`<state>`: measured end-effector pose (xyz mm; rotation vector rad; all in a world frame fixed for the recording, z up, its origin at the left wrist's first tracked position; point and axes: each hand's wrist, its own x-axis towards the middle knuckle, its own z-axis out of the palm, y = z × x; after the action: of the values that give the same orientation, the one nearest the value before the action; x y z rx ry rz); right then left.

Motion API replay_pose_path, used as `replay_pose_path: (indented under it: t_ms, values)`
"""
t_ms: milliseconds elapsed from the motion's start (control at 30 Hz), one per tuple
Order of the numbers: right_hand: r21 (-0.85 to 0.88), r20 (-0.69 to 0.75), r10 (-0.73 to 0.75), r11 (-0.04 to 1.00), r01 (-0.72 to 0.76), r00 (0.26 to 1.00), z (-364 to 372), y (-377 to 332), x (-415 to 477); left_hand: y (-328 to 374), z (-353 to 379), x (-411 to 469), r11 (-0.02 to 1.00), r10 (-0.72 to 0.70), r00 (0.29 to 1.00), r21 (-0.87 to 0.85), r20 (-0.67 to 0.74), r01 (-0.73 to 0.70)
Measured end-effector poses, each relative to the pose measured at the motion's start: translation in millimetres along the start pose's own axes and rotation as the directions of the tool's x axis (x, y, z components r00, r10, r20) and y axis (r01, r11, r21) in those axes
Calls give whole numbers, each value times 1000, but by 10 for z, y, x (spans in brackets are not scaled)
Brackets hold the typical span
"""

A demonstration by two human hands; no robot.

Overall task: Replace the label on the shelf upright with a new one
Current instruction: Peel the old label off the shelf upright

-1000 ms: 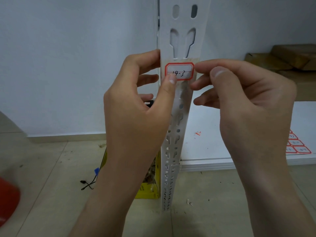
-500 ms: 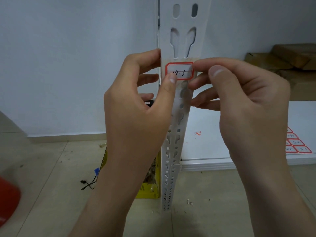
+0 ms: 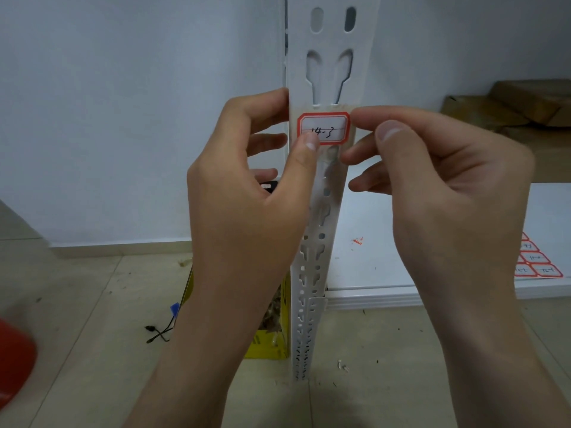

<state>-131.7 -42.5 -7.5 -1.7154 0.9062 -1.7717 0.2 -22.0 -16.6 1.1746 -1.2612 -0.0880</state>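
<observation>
– where was the label (image 3: 327, 123) when you looked?

– on the front of the shelf upright (image 3: 327, 66), right in the grip. starting far to the left of it: low down and well away was something red (image 3: 12, 359), too blurred to name. nearer, below the grip, a black cable (image 3: 157, 332) lay on the floor, and a yellow box (image 3: 272, 345) stood just behind the upright's foot.

– and the hands?

– the left hand (image 3: 247, 205) had its thumb on the label's lower left corner and its forefinger hooked round the upright's left edge, so it pinched paper and metal together. i'd say that was to pin one side so the label wouldn't skew.

– the other side?

– the right hand (image 3: 454, 186) sat opposite, forefinger tip at the label's right edge, the other fingers loosely curled beneath. whether it nipped that edge or only pressed it, i couldn't tell.

– old label or new?

– it had a red border and "14-3" handwritten, and sat square over a beige strip just under the keyhole slots. my guess was the new one, being rubbed down, but i wouldn't swear to it.

– anything right of the grip?

– lower down, on the white shelf board (image 3: 386, 267), a tiny red scrap (image 3: 357, 240). beyond it, a sheet of matching labels (image 3: 539, 264) lay near the board's front edge, presumably the supply, left within easy reach. higher and further right were cardboard boxes (image 3: 519, 106).
</observation>
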Motion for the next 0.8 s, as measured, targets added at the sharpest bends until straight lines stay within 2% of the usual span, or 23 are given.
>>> replay_pose_path:
  t_ms: [300, 567, 733, 800]
  values:
    - [-31, 13, -12, 999, 13, 1000, 6, 17, -4, -8, -2, -5, 1000, -1, 1000, -2, 4, 1]
    - [82, 62, 95, 992, -100, 994, -12, 10, 29, -5, -3, -8, 1000, 1, 1000, -7, 5, -1]
    - [122, 111, 119, 984, -133, 987, -6, -2, 35, -9, -3, -9, 1000, 1, 1000, -9, 10, -1]
    - [117, 88, 106, 986, -116, 990, 4, -4, 18, -9, -3, -8, 1000, 0, 1000, -11, 9, 0]
